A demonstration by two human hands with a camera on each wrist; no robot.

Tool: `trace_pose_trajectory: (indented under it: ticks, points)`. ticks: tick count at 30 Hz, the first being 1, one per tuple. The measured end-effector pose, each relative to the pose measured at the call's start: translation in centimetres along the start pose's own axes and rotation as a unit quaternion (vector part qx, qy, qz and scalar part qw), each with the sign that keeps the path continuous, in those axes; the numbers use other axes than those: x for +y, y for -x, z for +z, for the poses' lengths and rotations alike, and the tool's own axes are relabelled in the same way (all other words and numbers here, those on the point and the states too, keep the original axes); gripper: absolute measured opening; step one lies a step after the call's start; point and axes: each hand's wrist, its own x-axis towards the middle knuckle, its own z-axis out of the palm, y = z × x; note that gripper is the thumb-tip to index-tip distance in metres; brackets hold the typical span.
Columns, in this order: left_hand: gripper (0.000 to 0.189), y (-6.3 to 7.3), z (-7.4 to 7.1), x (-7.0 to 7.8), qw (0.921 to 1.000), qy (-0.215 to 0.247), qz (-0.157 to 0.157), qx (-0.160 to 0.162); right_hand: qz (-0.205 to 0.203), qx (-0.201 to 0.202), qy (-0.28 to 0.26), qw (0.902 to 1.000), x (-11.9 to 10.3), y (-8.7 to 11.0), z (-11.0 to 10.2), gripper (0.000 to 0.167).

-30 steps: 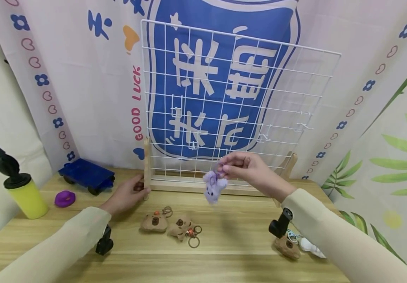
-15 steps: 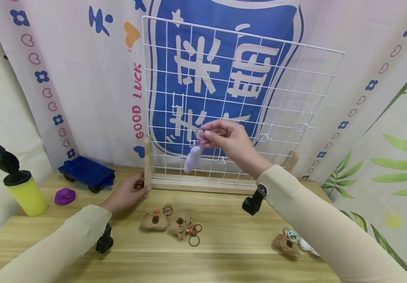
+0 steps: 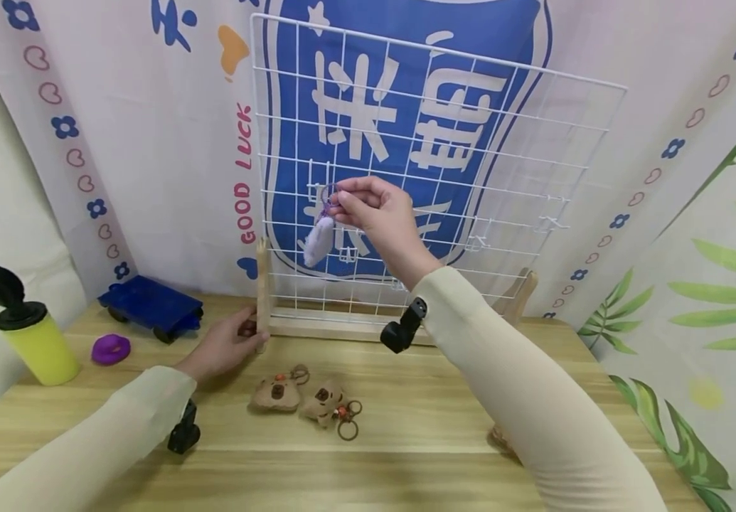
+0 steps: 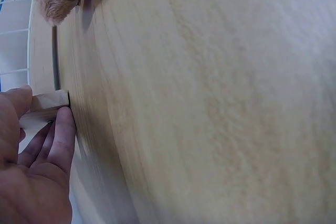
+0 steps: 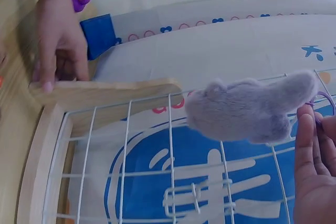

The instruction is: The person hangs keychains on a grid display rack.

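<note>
My right hand (image 3: 380,217) pinches the ring of a pale purple plush keychain (image 3: 319,242) between thumb and fingers. The plush dangles below the fingertips, in front of the left part of a white wire grid rack (image 3: 438,52). Just behind the ring, a white hook (image 3: 311,190) hangs on the grid; whether they touch I cannot tell. In the right wrist view the plush (image 5: 247,108) shows its furry side. My left hand (image 3: 223,347) grips the rack's left wooden foot (image 4: 50,100), thumb on one side and fingers on the other.
Two brown plush animal keychains (image 3: 276,393) lie on the wooden table in front of the rack. A third brown plush (image 3: 500,439) is mostly hidden by my right sleeve. Left stand a yellow pump (image 3: 38,348), a blue cart (image 3: 150,306) and a purple piece (image 3: 110,349).
My right hand has carried the purple plush keychain up and left, from low before the grid to the upper-left hook. My left hand stays on the wooden foot.
</note>
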Motion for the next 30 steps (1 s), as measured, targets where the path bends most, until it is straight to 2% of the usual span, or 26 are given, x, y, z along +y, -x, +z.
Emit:
trace_pose_trajectory:
  ticks: [10,30]
  points:
    - [0.062,0.0,0.0,-0.1,0.9999,-0.001,0.007,0.007,-0.005,0.009,-0.018,0.9998,0.1,-0.8,1.7,0.027]
    - [0.058,0.0,0.2,-0.5,0.9994,-0.008,0.027,0.020,0.040,0.018,0.001,0.9990,0.7,-0.9,1.8,0.021]
